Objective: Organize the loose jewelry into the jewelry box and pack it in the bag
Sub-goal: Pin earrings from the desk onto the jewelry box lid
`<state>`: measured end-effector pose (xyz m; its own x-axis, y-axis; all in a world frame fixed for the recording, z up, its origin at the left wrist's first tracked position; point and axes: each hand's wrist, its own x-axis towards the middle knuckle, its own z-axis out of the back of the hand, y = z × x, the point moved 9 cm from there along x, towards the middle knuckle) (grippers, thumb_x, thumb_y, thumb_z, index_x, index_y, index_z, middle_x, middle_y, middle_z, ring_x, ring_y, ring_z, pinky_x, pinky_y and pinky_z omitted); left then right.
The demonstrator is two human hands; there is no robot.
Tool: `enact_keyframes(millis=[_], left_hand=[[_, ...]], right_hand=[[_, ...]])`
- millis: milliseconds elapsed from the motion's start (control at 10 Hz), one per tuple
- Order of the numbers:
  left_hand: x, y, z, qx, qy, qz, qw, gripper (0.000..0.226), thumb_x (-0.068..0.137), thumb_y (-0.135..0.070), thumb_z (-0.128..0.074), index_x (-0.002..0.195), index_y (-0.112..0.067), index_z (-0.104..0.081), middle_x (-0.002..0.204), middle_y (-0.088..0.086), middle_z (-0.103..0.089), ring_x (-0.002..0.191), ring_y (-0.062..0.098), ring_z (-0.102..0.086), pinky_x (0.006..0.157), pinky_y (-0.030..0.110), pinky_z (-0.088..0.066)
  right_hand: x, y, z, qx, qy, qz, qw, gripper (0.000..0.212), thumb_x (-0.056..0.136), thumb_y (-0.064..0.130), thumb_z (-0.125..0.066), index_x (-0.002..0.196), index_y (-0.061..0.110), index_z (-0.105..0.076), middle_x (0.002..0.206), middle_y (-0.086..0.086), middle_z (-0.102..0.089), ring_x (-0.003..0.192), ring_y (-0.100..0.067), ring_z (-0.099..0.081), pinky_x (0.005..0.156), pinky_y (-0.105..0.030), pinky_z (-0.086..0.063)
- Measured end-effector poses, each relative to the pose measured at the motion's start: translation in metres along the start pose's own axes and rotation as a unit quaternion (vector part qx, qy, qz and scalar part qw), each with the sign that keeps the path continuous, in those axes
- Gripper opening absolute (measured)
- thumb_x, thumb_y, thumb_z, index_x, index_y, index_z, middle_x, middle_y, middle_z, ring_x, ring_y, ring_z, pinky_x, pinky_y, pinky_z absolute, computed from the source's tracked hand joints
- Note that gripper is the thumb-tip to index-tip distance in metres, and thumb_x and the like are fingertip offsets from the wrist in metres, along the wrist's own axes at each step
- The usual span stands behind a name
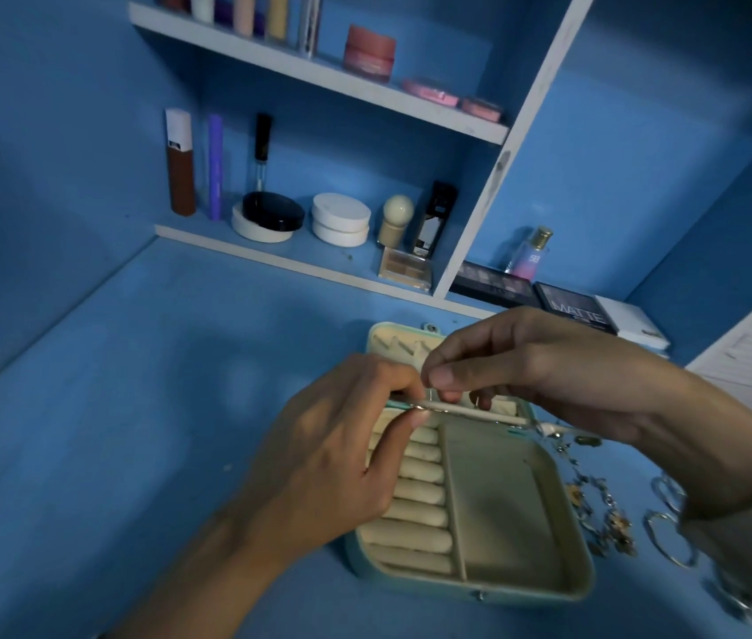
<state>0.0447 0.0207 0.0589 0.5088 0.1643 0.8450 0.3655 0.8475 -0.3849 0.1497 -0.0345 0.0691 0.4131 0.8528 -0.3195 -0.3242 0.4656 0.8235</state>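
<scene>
An open teal jewelry box [563,491] with cream lining lies on the blue desk, its lid [392,339] tipped back. It has a column of ring rolls [415,495] on the left and an empty tray on the right. My left hand [342,458] and my right hand [545,362] meet over the box's hinge line and pinch a thin silvery piece [429,406] between their fingertips; what it is stays too small to tell. Loose chains and charms [604,514] and silver hoops [664,532] lie on the desk right of the box.
Shelves at the back hold cosmetics: bottles [180,163], round compacts [272,219], a pink jar [369,53]. Dark palettes [577,306] and a perfume bottle [531,251] sit behind the box. Bare blue desk [134,408] stretches to the left. No bag is in view.
</scene>
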Motion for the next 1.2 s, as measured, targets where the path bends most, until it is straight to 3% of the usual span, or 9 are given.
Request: enact_keyframes(millis=[300, 600, 800, 1000, 1200], left_hand=[[0.001, -0.001, 0.001, 0.006, -0.002, -0.003, 1.000, 0.008, 0.091, -0.019, -0.052, 0.096, -0.016, -0.046, 0.084, 0.000, -0.060, 0.079, 0.010, -0.056, 0.069, 0.027, -0.047], [0.001, 0.001, 0.001, 0.008, -0.012, 0.003, 1.000, 0.009, 0.090, -0.018, -0.054, 0.095, -0.015, -0.047, 0.084, 0.000, -0.061, 0.080, 0.008, -0.055, 0.071, 0.021, -0.046], [0.001, 0.001, 0.002, 0.013, -0.017, 0.005, 1.000, 0.009, 0.090, -0.019, -0.055, 0.095, -0.015, -0.048, 0.084, 0.000, -0.061, 0.080, 0.008, -0.055, 0.072, 0.020, -0.046], [0.001, 0.002, 0.002, 0.018, -0.016, 0.006, 1.000, 0.011, 0.089, -0.019, -0.056, 0.096, -0.015, -0.048, 0.084, 0.001, -0.062, 0.080, 0.008, -0.056, 0.073, 0.019, -0.047], [0.001, 0.003, 0.002, 0.023, -0.020, 0.011, 0.999, 0.011, 0.088, -0.018, -0.056, 0.095, -0.014, -0.049, 0.083, 0.003, -0.063, 0.081, 0.005, -0.055, 0.077, 0.010, -0.044]], right_hand=[[-0.001, 0.000, 0.000, -0.011, 0.001, 0.004, 1.000, 0.022, 0.070, 0.022, -0.069, 0.086, 0.007, -0.073, 0.077, -0.006, -0.063, 0.067, -0.005, -0.053, 0.068, -0.025, -0.039], [-0.002, 0.000, 0.011, 0.029, -0.030, 0.029, 0.999, 0.021, 0.070, 0.020, -0.067, 0.084, 0.005, -0.070, 0.072, -0.006, -0.061, 0.066, -0.008, -0.054, 0.059, -0.018, -0.043], [-0.007, 0.003, 0.010, -0.039, -0.013, 0.044, 0.998, 0.028, 0.072, 0.025, -0.067, 0.095, 0.009, -0.073, 0.080, -0.006, -0.068, 0.071, -0.007, -0.057, 0.061, -0.018, -0.044], [-0.001, 0.006, 0.005, -0.054, -0.021, 0.052, 0.997, 0.011, 0.081, 0.014, -0.067, 0.086, 0.007, -0.073, 0.078, -0.006, -0.065, 0.069, -0.008, -0.052, 0.066, -0.028, -0.039], [-0.005, 0.009, 0.023, 0.014, -0.101, 0.092, 0.991, 0.007, 0.086, 0.008, -0.062, 0.082, 0.010, -0.067, 0.071, -0.005, -0.062, 0.069, -0.012, -0.055, 0.062, -0.023, -0.041]])
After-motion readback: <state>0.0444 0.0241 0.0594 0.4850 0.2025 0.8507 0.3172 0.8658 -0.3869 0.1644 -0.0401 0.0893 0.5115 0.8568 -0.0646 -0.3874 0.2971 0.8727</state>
